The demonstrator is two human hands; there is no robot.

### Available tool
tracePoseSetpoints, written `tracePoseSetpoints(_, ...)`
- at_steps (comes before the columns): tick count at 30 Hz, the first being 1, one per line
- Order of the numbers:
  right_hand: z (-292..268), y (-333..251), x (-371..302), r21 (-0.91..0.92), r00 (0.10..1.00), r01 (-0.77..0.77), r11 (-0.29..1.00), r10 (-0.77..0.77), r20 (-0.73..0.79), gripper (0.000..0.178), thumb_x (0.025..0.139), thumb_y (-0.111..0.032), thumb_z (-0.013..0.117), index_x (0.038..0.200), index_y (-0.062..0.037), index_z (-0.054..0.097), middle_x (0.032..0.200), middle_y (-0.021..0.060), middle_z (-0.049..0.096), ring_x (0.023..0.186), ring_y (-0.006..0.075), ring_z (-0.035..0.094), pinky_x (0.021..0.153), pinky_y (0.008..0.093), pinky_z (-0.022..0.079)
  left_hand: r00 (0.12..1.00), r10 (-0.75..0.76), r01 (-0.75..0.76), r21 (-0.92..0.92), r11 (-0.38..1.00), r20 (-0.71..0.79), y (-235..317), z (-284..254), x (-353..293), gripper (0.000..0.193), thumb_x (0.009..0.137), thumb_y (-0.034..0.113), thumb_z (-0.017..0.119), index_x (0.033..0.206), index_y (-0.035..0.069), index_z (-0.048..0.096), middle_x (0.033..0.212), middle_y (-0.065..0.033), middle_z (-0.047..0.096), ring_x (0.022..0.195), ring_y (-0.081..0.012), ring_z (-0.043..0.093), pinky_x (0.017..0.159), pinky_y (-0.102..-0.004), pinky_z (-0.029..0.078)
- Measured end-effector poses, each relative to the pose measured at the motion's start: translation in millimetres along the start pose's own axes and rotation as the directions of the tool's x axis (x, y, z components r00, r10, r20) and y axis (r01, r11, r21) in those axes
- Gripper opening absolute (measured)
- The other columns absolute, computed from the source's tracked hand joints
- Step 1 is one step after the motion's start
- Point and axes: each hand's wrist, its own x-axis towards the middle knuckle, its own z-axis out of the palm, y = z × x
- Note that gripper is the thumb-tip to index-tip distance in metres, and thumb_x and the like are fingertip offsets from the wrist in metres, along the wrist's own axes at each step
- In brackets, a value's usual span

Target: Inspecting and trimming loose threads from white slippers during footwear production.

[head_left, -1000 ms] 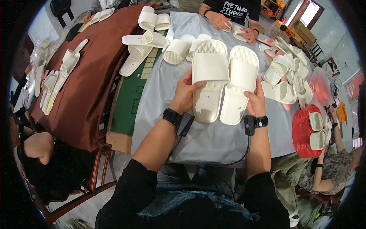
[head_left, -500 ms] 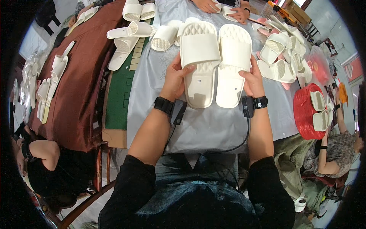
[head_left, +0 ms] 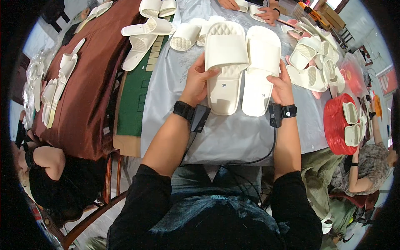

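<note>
My left hand (head_left: 199, 82) is closed around the left side of a white slide slipper (head_left: 225, 50), its thumb on the insole below the strap. A matching white slipper (head_left: 263, 52) sits beside it, gripped at its outer edge by my right hand (head_left: 281, 84). Both slippers have quilted insoles and small printed size labels, and their toe ends point away from me. I hold the pair side by side over the grey sheet-covered table (head_left: 233, 146). My fingers behind the slippers are hidden.
Several white slippers (head_left: 185, 36) lie beyond my left hand. To the right is a heap of white and pink slippers (head_left: 306, 53) near a red bundle (head_left: 335, 125) with slippers on it. A co-worker's hands (head_left: 268, 15) handle slippers across the table. A brown-covered table (head_left: 89, 91) stands left.
The held pair and both hands have shifted slightly right in view, and the surroundings have shifted a little the same way. My grip on both slippers stays the same.
</note>
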Motion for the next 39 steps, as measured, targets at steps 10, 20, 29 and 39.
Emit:
tracePoseSetpoints(10,2,-3,1,0.023,1.0,-0.002,1.0,0.002,0.023,0.079,0.075,0.013,0.054,0.146,-0.0029,0.024,0.129,0.0202,0.053,0.116,0.0291,0.058,0.096,0.0403,0.05,1.0,-0.022,0.022,0.004,1.0,-0.009,1,-1,2,0.064,0.083,-0.01,0.059,0.142,0.002,0.038,0.132,-0.0099,0.055,0.116,-0.0203,0.057,0.098,-0.0335,0.049)
tracePoseSetpoints(20,-9,-6,-1,-0.141,0.996,-0.083,0.987,0.078,-0.041,0.072,0.079,0.007,0.057,0.145,0.0025,0.029,0.126,0.0206,0.056,0.109,0.0261,0.061,0.091,0.0346,0.051,0.993,-0.111,0.113,0.075,0.991,-0.039,-5,-3,1,0.065,0.078,-0.009,0.059,0.14,0.002,0.042,0.126,-0.009,0.058,0.111,-0.0189,0.059,0.093,-0.0323,0.05)
tracePoseSetpoints(29,6,-43,-33,-0.97,0.996,0.043,0.238,-0.086,0.023,0.028,0.083,-0.013,0.067,0.109,-0.0024,0.067,0.101,0.0165,0.065,0.101,0.0316,0.058,0.09,0.0405,0.044,0.998,0.016,0.044,0.796,0.604,-0.067,-13,8,-6,0.063,0.086,0.011,0.066,0.143,0.002,0.04,0.124,-0.0145,0.06,0.11,-0.0192,0.057,0.095,-0.0305,0.045)
tracePoseSetpoints(39,30,25,-12,-0.987,0.987,0.159,-0.021,0.002,0.159,0.035,0.087,-0.03,0.066,0.111,-0.0044,0.065,0.092,0.0166,0.057,0.091,0.032,0.052,0.082,0.0404,0.041,0.983,-0.095,0.18,0.727,0.663,-0.157,-5,13,-1,0.046,0.087,0.021,0.07,0.127,0.002,0.059,0.085,-0.0074,0.069,0.071,-0.0103,0.06,0.061,-0.0263,0.048)
